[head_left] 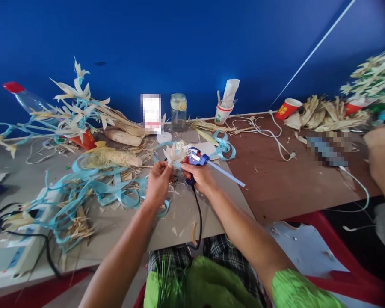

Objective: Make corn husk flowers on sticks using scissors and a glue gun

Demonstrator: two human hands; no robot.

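Note:
My left hand point(158, 182) is closed, thumb and fingertips pinching the base of a pale corn-husk flower point(170, 154) with spread, pointed petals. In my right hand point(201, 176) sits a blue hot glue gun point(197, 158). A long translucent glue stick point(227, 173) juts from its back end toward the right. The gun's front end is partly hidden, near the flower, and I cannot tell whether it touches. From its handle a black cord point(199, 218) runs down over the table's front edge. Light-blue ribbon point(115, 184) lies in loops left of my left hand.
Husk flowers on a blue-wrapped branch point(80, 105) stand at the back left. A glass jar point(179, 112), a paper cup point(223, 113) and a red cup point(288, 108) line the wall. White cables point(272, 137) cross the table. Another person's arm point(383, 158) is at the right.

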